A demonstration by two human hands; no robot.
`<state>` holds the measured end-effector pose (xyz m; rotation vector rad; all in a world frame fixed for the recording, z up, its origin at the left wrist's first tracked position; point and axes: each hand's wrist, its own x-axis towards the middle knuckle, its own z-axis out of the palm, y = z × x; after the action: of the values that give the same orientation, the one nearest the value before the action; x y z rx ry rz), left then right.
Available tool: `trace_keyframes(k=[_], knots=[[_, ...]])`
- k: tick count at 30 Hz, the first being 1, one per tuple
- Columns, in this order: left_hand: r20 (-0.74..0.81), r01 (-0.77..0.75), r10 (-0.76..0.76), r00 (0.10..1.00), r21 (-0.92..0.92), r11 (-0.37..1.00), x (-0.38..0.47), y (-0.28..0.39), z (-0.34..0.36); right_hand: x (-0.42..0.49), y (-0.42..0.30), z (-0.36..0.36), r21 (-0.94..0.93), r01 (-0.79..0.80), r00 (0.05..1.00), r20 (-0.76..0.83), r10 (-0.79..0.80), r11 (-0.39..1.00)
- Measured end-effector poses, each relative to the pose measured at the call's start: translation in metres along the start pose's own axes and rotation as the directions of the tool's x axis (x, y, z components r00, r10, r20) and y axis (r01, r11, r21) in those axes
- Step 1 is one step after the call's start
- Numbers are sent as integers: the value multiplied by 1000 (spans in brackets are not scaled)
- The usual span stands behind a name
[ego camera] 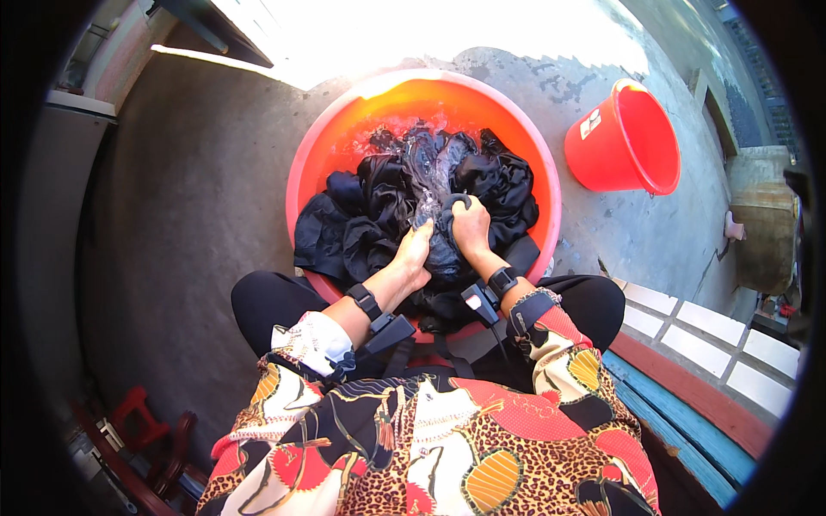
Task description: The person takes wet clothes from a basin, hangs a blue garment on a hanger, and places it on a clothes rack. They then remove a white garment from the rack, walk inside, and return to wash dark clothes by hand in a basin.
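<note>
Between my knees sits a round red plastic basin (pixel 310 148) holding water and wet black clothes (pixel 381 193). My left hand (pixel 413 251) grips wet dark cloth near the basin's middle, its thumb on top. Just to its right, my right hand (pixel 471 226) is closed around a bunched dark grey cloth (pixel 452 222). A sheer-looking wet stretch of fabric (pixel 429 161) runs from the hands towards the far side, with water and some foam about it. Other black garments lie folded and heaped on both sides, one resting against the near left rim. The cloth's underside is hidden.
A red plastic bucket (pixel 623 138) stands on the concrete floor (pixel 174 213) to the right of the basin. White tiles (pixel 703 329) and a blue and red painted edge (pixel 684 413) are at the lower right. A red plastic stool (pixel 139 419) is at the lower left.
</note>
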<state>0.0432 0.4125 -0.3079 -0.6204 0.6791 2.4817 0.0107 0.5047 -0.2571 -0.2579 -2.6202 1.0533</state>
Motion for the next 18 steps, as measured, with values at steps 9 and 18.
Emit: trace_keyframes(k=[9, 18], knots=[[35, -71, 67, 997, 109, 991, 2, 27, -7, -9, 30, 30, -43, 50, 981, 189, -41, 998], [277, -145, 152, 949, -46, 988, 12, 30, -30, 28, 73, 8, 451, -251, 865, 501, -10, 857]])
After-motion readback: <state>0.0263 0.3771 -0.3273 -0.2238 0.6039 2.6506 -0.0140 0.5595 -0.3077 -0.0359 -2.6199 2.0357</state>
